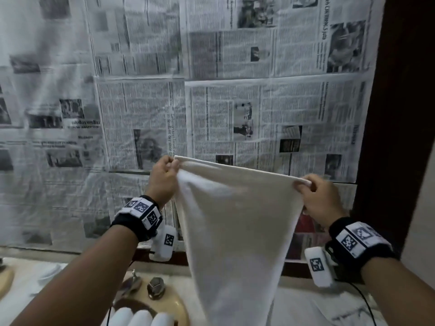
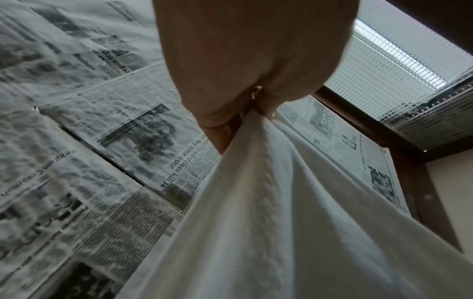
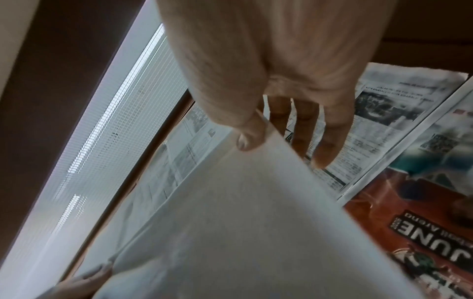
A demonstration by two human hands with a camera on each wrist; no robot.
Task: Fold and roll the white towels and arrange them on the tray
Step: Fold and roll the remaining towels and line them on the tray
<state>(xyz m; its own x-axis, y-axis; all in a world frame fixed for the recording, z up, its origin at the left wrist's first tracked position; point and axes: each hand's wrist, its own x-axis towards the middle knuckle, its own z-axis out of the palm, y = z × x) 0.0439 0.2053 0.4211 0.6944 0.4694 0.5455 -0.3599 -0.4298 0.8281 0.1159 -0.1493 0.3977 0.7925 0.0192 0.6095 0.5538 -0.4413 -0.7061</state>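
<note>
Both hands hold one white towel (image 1: 235, 220) up in the air before the newspaper-covered wall (image 1: 211, 102): the left hand (image 1: 162, 177) pinches its upper left corner, the right hand (image 1: 317, 198) its upper right, and the cloth hangs down over the bench (image 1: 329, 302). This looks like spreading before the first fold. Next, probably, lay it flat beside the rolled towels (image 1: 141, 317).

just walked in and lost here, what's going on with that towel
A person is holding a white towel up in the air by its top corners, left hand pinching one and right hand the other. It hangs open, not yet folded. Below, a few rolled towels already lie by the sink. The wall behind is covered in newspaper.
</note>
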